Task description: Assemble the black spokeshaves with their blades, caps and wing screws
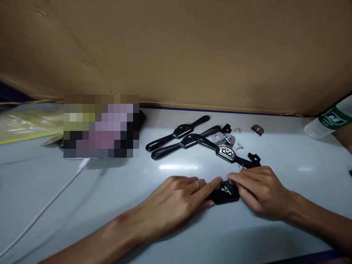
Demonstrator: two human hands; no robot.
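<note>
A black metal spokeshave body (226, 193) with a small silver wing screw lies on the pale table (110, 205) between my hands. My left hand (178, 200) rests over its left handle, fingers curled round it, a ring on one finger. My right hand (258, 190) covers its right side, fingertips pinched at the middle by the screw. Three more black spokeshaves (178, 131) (187, 142) (228, 152) lie just beyond, partly crossing each other.
Loose parts lie by the spokeshaves: silver wing screws (239, 146), a black cap (226, 128), another black cap (254, 158), a metal blade (257, 129). A plastic bottle (328, 121) lies at the right edge. A white cable (55, 198) runs across the left. A cardboard wall (176, 51) stands behind.
</note>
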